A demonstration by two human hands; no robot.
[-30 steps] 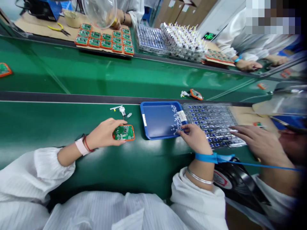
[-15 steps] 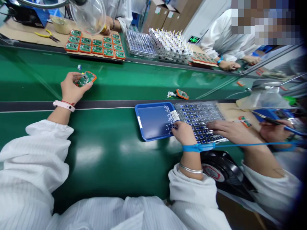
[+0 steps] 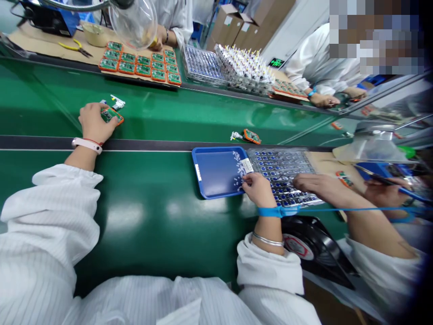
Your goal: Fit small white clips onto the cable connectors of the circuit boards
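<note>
An orange-edged green circuit board [image 3: 111,115] is between the thumb and fingers of my left hand [image 3: 94,122], over the green belt [image 3: 169,115]. A white part with a yellow tip [image 3: 117,102] lies just beyond that board. My right hand [image 3: 259,187] is at the right edge of a blue tray [image 3: 216,174], its thumb and fingertips pinched together; what they hold, if anything, is too small to name. Small white pieces [image 3: 237,167] are scattered along the tray's right side.
A clear tray of blue-and-metal parts [image 3: 280,169] adjoins the blue tray, with a co-worker's hand [image 3: 314,185] over it. Another board [image 3: 252,136] lies on the belt. A black fan-like device [image 3: 304,241] stands by my right forearm. Boards [image 3: 144,65] fill the far bench.
My left hand has shifted slightly left, and its board now sits lower and flatter. The white part beyond it has come into view. My right hand remains by the tray's edge.
</note>
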